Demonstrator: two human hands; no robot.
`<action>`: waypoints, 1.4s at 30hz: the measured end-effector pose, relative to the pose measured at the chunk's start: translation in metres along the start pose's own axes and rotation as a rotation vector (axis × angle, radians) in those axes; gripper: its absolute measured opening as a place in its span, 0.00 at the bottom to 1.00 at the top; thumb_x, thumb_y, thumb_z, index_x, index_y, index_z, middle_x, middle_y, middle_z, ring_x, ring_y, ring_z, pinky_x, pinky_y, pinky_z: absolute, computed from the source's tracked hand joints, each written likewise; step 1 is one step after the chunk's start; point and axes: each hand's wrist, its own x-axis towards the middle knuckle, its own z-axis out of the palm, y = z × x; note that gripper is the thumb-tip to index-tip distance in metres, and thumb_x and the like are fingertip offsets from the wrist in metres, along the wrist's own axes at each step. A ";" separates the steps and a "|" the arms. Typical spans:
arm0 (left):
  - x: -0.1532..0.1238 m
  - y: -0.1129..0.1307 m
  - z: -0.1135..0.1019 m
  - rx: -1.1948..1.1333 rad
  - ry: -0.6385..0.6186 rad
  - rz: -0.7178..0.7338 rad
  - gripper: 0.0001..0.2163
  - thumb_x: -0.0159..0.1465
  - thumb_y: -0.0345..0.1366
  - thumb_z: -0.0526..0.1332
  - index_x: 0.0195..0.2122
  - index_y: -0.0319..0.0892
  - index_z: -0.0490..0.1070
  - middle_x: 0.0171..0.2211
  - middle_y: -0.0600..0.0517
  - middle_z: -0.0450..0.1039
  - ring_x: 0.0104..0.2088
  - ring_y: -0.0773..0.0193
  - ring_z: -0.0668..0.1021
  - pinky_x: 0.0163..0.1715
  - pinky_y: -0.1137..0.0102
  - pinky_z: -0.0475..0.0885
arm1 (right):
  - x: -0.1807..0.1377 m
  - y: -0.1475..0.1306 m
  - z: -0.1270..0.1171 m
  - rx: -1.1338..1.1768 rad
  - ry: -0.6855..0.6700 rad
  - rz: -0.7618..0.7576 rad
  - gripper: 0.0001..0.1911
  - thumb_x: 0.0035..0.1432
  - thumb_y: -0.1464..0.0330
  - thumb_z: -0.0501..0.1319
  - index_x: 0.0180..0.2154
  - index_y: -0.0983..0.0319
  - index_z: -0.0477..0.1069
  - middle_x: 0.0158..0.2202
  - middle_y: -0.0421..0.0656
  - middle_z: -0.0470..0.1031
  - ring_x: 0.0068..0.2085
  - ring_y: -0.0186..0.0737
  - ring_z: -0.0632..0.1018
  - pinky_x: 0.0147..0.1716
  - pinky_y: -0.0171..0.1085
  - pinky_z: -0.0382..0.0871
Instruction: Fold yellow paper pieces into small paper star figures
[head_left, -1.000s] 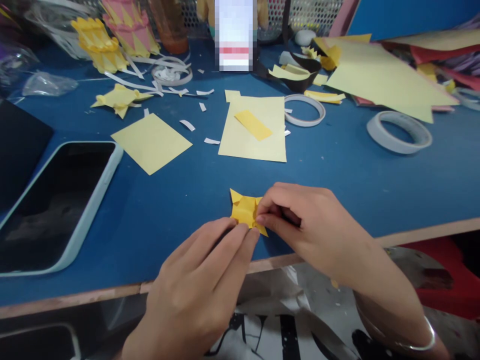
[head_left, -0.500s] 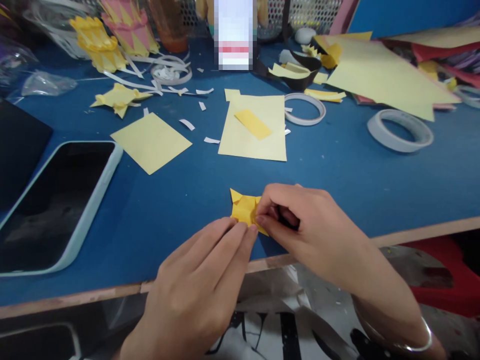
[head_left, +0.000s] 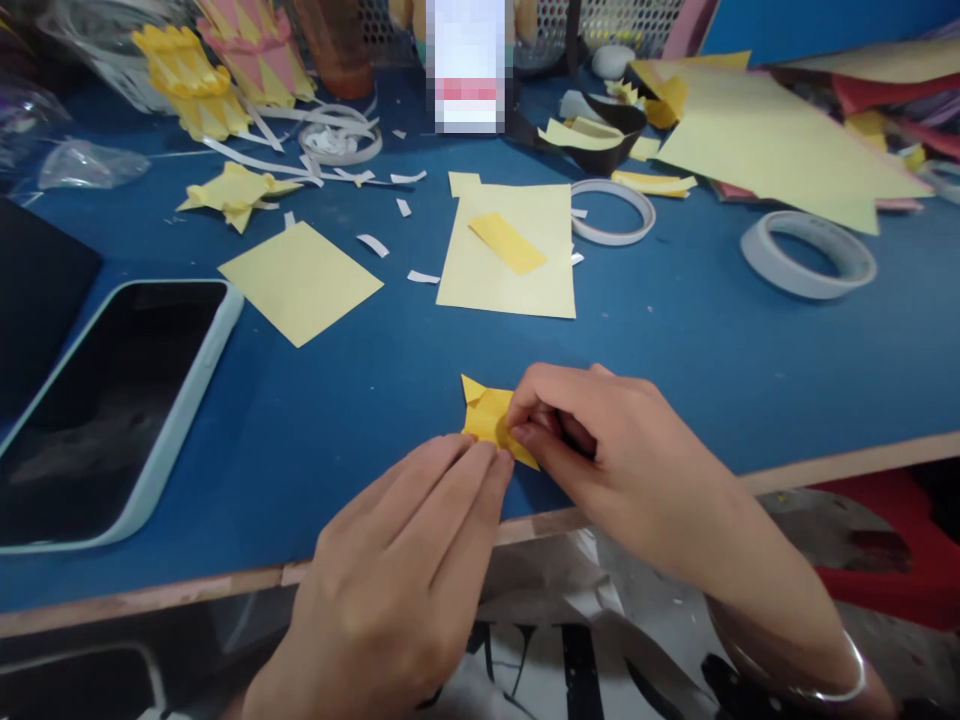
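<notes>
A small piece of folded yellow paper (head_left: pixel 484 412) with pointed corners lies on the blue table near its front edge. My left hand (head_left: pixel 394 565) holds its near edge, with the fingertips close together on the paper. Thumb and index finger of my right hand (head_left: pixel 619 440) pinch the paper's right side and cover part of it. Beyond the hands is a pale yellow sheet (head_left: pixel 510 295) with a bright yellow strip (head_left: pixel 508 244) on top. A pale yellow square of paper (head_left: pixel 301 285) rests to the left.
A phone (head_left: pixel 112 410) in a light blue case lies at the left. Tape rolls (head_left: pixel 810 275) and white paper scraps (head_left: pixel 373 245) are scattered about. Farther back are a folded paper star (head_left: pixel 236 192), yellow and pink paper crafts (head_left: pixel 187 85), and stacked paper sheets (head_left: pixel 772 145).
My right fingertips have shifted slightly left over the folded yellow paper. My left hand stays nearly in place. The view has tilted a little.
</notes>
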 end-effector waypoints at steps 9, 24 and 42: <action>0.005 0.002 0.001 0.023 -0.011 0.015 0.08 0.63 0.21 0.57 0.42 0.26 0.72 0.38 0.39 0.79 0.38 0.49 0.81 0.34 0.56 0.81 | -0.001 -0.001 0.001 -0.003 -0.008 -0.002 0.09 0.60 0.76 0.54 0.28 0.61 0.60 0.20 0.31 0.62 0.21 0.28 0.59 0.32 0.36 0.55; 0.004 0.000 0.001 -0.039 -0.041 -0.029 0.10 0.63 0.21 0.56 0.45 0.27 0.71 0.41 0.40 0.77 0.41 0.50 0.79 0.38 0.55 0.78 | -0.002 0.000 -0.002 0.053 0.027 -0.051 0.07 0.59 0.78 0.56 0.32 0.61 0.68 0.25 0.32 0.68 0.24 0.27 0.64 0.31 0.34 0.56; 0.000 0.001 0.000 0.011 0.035 -0.097 0.09 0.60 0.21 0.61 0.41 0.30 0.74 0.37 0.44 0.79 0.40 0.56 0.78 0.42 0.63 0.73 | -0.009 -0.008 0.009 -0.039 0.152 -0.026 0.08 0.59 0.78 0.57 0.28 0.64 0.67 0.25 0.35 0.67 0.24 0.30 0.63 0.28 0.35 0.54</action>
